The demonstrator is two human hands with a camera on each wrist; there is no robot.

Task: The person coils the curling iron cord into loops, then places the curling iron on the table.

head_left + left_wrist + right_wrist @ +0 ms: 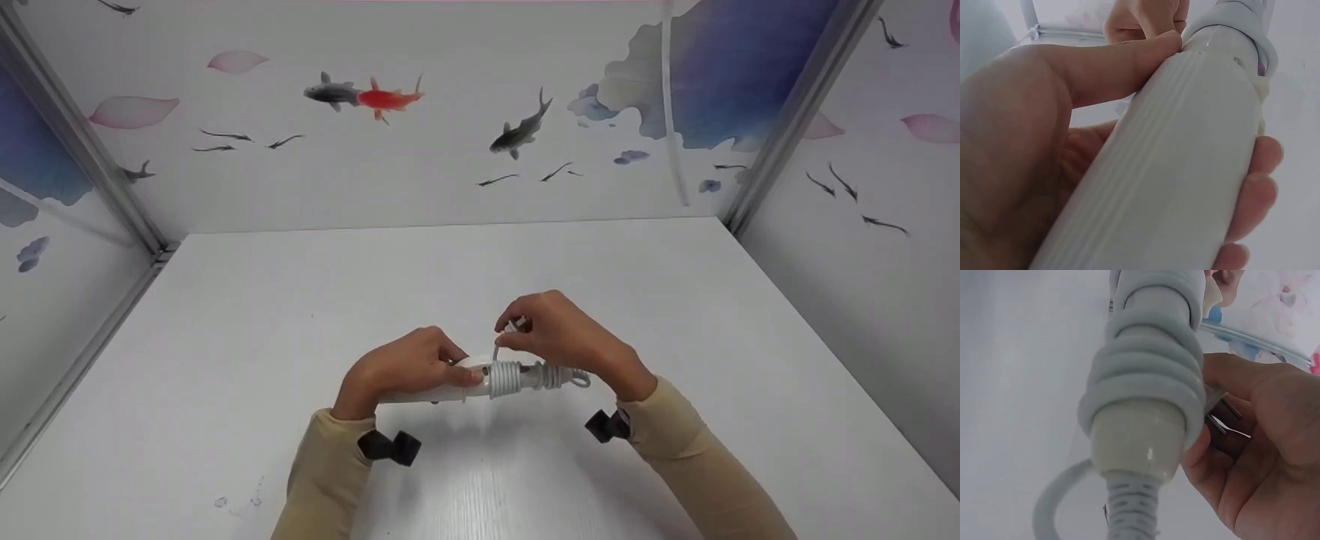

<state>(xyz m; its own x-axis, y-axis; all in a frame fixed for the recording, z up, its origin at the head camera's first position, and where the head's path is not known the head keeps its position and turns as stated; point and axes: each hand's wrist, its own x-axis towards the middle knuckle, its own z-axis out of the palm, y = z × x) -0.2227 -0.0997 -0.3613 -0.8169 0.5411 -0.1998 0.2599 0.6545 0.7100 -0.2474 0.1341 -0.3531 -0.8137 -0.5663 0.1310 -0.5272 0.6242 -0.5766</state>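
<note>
A white appliance (424, 396) with a long rounded body, its exact kind unclear, is held level above the table. My left hand (412, 367) grips its body, with the thumb along one side and the fingers curled round the other in the left wrist view. Pale grey cord (505, 377) is wound in several turns round the narrower right end, and a loop hangs at the tip. In my right hand (574, 334), thumb and fingers pinch the power plug (1216, 398) just above the coils. Two metal pins (1233, 408) stick out of the plug toward the palm.
A white table (480, 277) lies under both hands. Printed white panels (450, 165) with fish and petals stand at the back and sides, joined by metal posts (802, 112). A small black device (394, 448) is strapped to each wrist.
</note>
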